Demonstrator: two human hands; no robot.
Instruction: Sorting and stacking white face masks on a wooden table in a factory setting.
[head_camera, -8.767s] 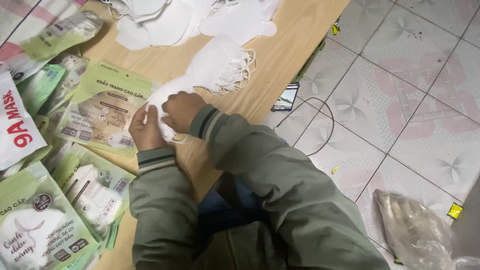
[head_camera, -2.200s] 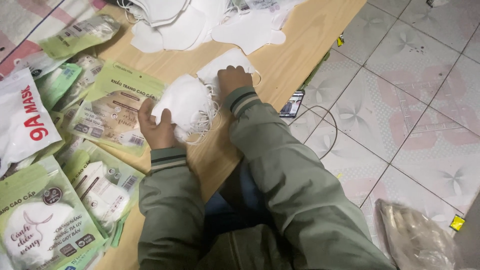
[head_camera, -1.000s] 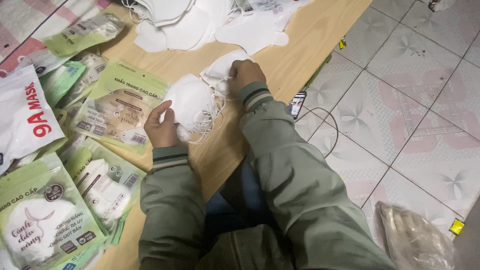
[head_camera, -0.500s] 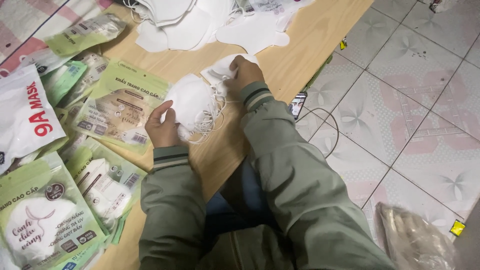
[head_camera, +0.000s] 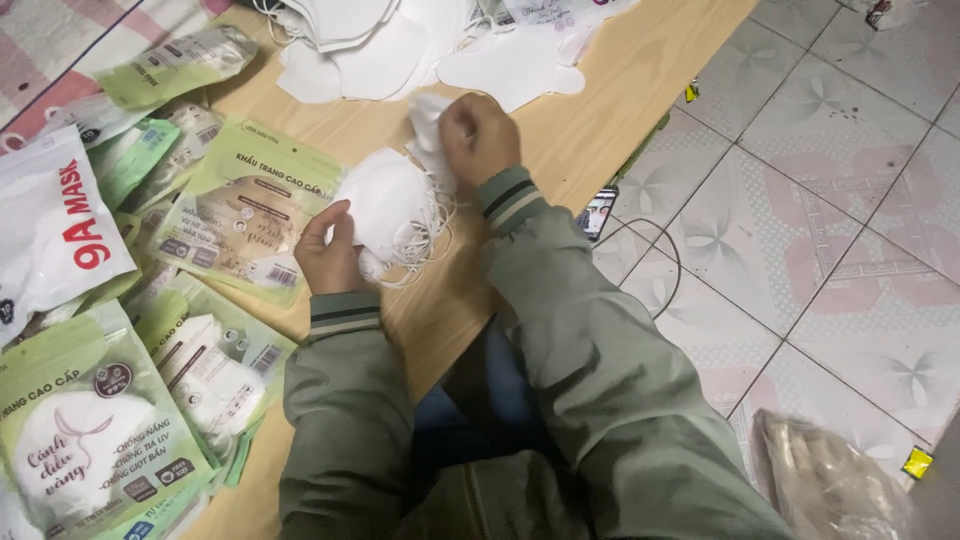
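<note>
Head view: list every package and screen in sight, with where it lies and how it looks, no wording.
Flat green mask pouch: on the wooden board, beside the left hand.
White mask bag: far left, red print.
Green windowed pouch: bottom left, white mask showing inside.
Pale green pouch: top left, crumpled.
Phone: at the board's right edge, small dark screen.

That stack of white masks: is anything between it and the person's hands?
Nothing visible. The left hand already grips the stack of white masks at its side, and the right hand pinches a single mask just above it.
</note>
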